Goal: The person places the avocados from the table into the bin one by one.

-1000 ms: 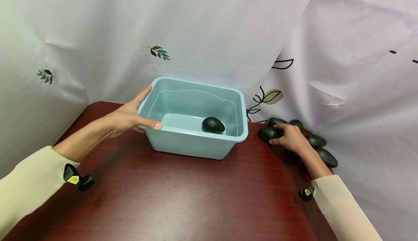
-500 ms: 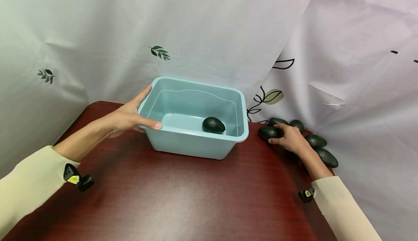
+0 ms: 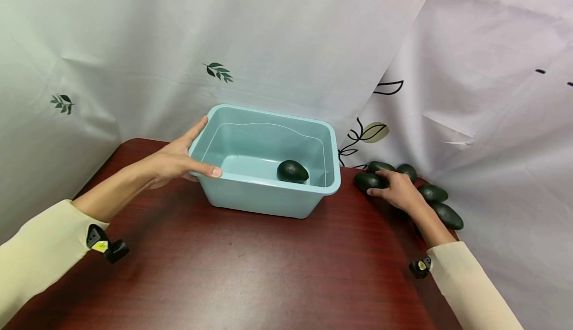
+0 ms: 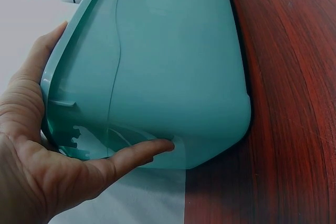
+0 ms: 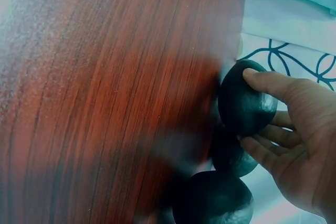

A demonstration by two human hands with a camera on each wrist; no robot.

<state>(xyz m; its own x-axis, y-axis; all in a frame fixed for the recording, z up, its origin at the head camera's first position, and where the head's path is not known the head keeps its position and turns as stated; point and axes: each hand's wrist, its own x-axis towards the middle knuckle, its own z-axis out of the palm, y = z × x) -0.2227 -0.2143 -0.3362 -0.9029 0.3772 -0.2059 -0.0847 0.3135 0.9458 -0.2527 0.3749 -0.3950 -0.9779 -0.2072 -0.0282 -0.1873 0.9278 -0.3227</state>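
Observation:
A light blue plastic tub (image 3: 259, 197) stands at the back of the table, with one dark green avocado (image 3: 292, 171) on its floor. My left hand (image 3: 176, 161) holds the tub's left end, thumb over the front rim and fingers spread toward the back; the left wrist view shows this hand (image 4: 58, 161) against the tub's outer wall (image 4: 173, 61). At the right, my right hand (image 3: 400, 189) grips an avocado (image 3: 368, 182) at the near side of a pile. In the right wrist view, thumb and fingers are round that avocado (image 5: 244, 100).
Several more avocados (image 3: 446, 215) lie along the table's right edge, against a white printed cloth (image 3: 492, 136). Cloth also hangs behind the tub. The dark red wooden table (image 3: 250, 265) stretches in front of the tub. A dark camera (image 3: 107, 243) sits at the left cuff.
My right thumb and fingers have closed slightly further round the avocado. The left hand, the tub and the avocado in it stay put.

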